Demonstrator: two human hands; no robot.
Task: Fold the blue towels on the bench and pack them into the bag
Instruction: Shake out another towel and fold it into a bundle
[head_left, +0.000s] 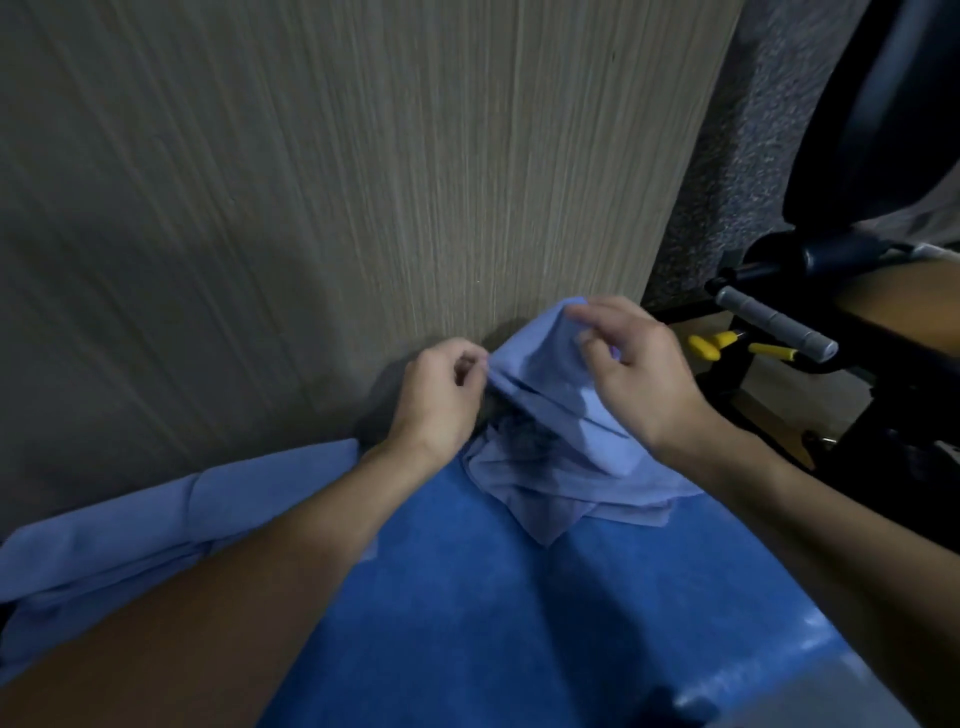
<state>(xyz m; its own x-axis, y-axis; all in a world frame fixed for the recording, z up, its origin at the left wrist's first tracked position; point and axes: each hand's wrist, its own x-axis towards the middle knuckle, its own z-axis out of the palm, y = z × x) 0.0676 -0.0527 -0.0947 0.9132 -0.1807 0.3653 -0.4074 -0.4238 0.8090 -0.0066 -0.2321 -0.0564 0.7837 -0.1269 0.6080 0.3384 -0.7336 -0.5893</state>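
Head view looks down over both forearms to a blue towel (540, 358) lifted between the person's hands. The left hand (444, 389) pinches the towel's left edge with fingers and thumb curled on the fabric. The right hand (641, 376) grips the raised top corner, fingertips closed on the cloth. The towel hangs creased between them, its lower part draping onto a pile of towels (550, 499) of the same pale blue, which lies at the far end of the bench (493, 623) with its deeper blue cover. Another loose towel (119, 540) sprawls along the bench's left side, partly under the left forearm. Beyond the hands is a wood-grain surface (311, 182). To the right stands a black frame (904, 447) with a grey handle (774, 327), and yellow pieces (704, 347) lie just beside it.
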